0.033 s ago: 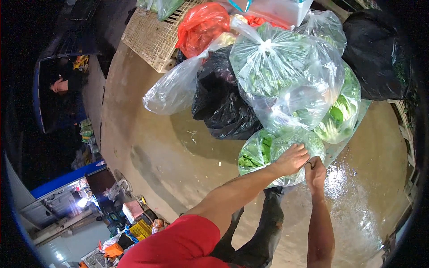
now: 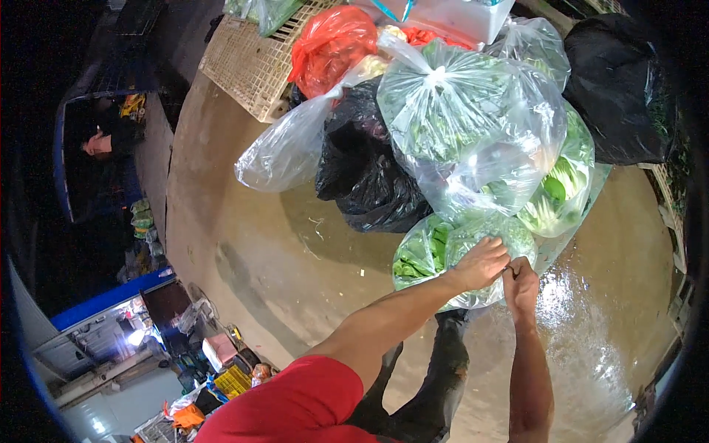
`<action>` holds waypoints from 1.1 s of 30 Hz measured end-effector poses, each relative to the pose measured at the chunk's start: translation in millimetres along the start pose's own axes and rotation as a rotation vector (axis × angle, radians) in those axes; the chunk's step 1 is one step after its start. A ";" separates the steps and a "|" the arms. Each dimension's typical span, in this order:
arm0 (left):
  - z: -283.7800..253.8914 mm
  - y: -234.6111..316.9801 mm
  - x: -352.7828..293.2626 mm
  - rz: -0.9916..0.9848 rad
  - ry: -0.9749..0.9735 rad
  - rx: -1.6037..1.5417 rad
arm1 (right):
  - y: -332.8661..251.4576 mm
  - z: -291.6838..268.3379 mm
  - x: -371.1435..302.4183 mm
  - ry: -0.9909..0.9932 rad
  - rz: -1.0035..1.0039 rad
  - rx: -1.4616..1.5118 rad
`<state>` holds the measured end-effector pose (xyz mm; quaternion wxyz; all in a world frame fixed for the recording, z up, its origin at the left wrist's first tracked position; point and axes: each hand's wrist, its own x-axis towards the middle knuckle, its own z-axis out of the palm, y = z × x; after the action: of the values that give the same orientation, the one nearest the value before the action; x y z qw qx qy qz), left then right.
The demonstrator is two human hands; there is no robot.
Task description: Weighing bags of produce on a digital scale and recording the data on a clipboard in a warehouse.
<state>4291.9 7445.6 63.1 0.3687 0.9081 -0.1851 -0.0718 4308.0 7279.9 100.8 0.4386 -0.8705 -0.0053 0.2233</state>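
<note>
A clear plastic bag of leafy greens (image 2: pixel 436 247) sits low at the front of a pile of bags. Over its near right side my two hands meet. My left hand (image 2: pixel 484 261) is closed, its fingers gathered on the bag's plastic. Close against it, my right hand (image 2: pixel 522 284) is also closed on the bag, thumb and fingers pinched together. Between them shows a small dark bit, too small to name. Behind the hands rests a big knotted clear bag of greens (image 2: pixel 450 111), with another clear bag of pale-stemmed greens (image 2: pixel 561 184) on its right.
Black bags (image 2: pixel 369 170) (image 2: pixel 617 88), a red bag (image 2: pixel 332 48) and a pale plastic crate (image 2: pixel 255 59) surround the pile. A white tub (image 2: pixel 458 18) stands at the far side. The concrete floor (image 2: pixel 281 244) looks wet and shiny on the right. Mixed goods (image 2: pixel 214 369) lie lower left.
</note>
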 end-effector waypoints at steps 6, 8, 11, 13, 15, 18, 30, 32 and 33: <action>1.2 0.2 1.8 0.033 0.023 0.012 | -5.7 -10.0 9.2 -0.066 -0.200 -0.409; 1.5 0.6 -1.9 0.002 0.066 -0.010 | -9.2 -10.3 7.0 -0.070 -0.229 -0.428; 2.8 -1.6 -1.8 0.007 -0.003 -0.062 | 0.4 -6.7 2.8 -0.044 -0.230 -0.436; 8.9 -4.9 -3.2 0.052 0.034 -0.051 | 4.3 -6.4 1.4 -0.027 -0.235 -0.430; 18.8 -0.3 3.2 0.137 0.078 -0.052 | 27.7 -10.4 2.6 -0.137 -0.083 -0.477; 6.5 -14.9 6.7 0.120 -0.093 -0.077 | 18.9 -6.9 8.4 -0.183 0.126 -0.315; 4.8 -8.3 11.3 0.156 -0.010 -0.068 | 28.0 -19.1 8.2 -0.076 -0.222 -0.273; 9.4 -7.1 9.0 0.177 0.013 -0.068 | 24.6 -24.8 15.6 -0.199 -0.197 -0.328; 9.0 -6.6 7.9 0.180 0.017 -0.066 | 18.1 -25.8 16.5 -0.252 -0.143 -0.349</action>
<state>4298.6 7441.0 52.1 0.4047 0.8758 -0.2604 -0.0369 4329.7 7252.5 93.9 0.2919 -0.8958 -0.1601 0.2944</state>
